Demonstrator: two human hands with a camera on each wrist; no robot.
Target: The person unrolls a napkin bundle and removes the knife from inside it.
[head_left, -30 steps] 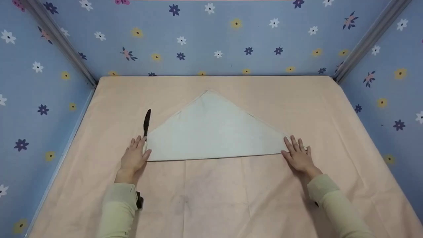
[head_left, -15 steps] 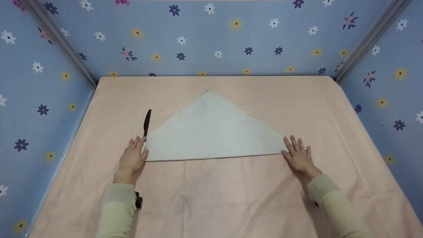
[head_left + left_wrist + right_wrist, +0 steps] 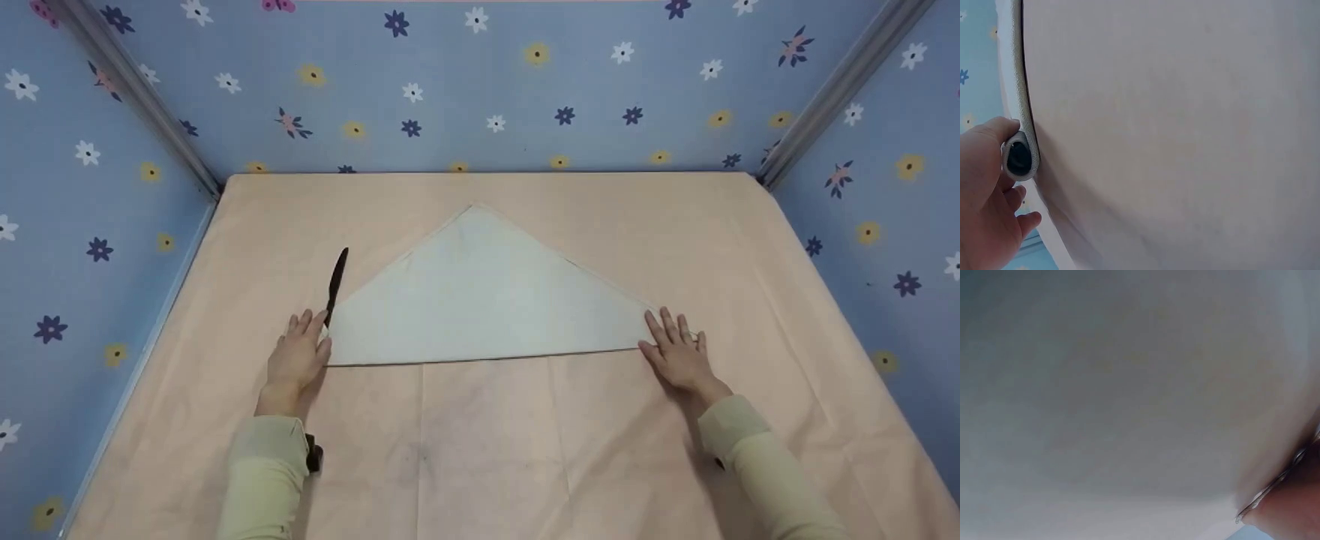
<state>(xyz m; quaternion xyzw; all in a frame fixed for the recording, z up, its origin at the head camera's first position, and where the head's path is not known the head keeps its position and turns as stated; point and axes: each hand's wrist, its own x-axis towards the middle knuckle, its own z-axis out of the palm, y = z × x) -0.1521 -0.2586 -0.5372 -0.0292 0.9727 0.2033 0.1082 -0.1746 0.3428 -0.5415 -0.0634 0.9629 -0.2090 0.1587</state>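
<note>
A white cloth napkin (image 3: 480, 300) lies folded, with its peak away from me and its straight edge nearest. At its left end is a table knife (image 3: 337, 281), dark blade pointing away. In the left wrist view the napkin's edge curls round the dark knife handle end (image 3: 1019, 159). My left hand (image 3: 295, 360) holds this roll, thumb (image 3: 1002, 128) on top and fingers (image 3: 1013, 198) below and beside it. My right hand (image 3: 681, 360) rests on the napkin's right corner with its fingers straight and spread. In the right wrist view only part of that hand (image 3: 1292, 506) shows, beside the cloth edge.
A peach cloth (image 3: 487, 442) with creases covers the table. Blue flowered panels (image 3: 480, 82) stand at the back and on both sides. Grey metal posts (image 3: 142, 97) mark the back corners.
My left hand has shifted slightly left, drawing the napkin's left end with it. The knife's blade now leans a little more to the right. My right hand has stayed in place.
</note>
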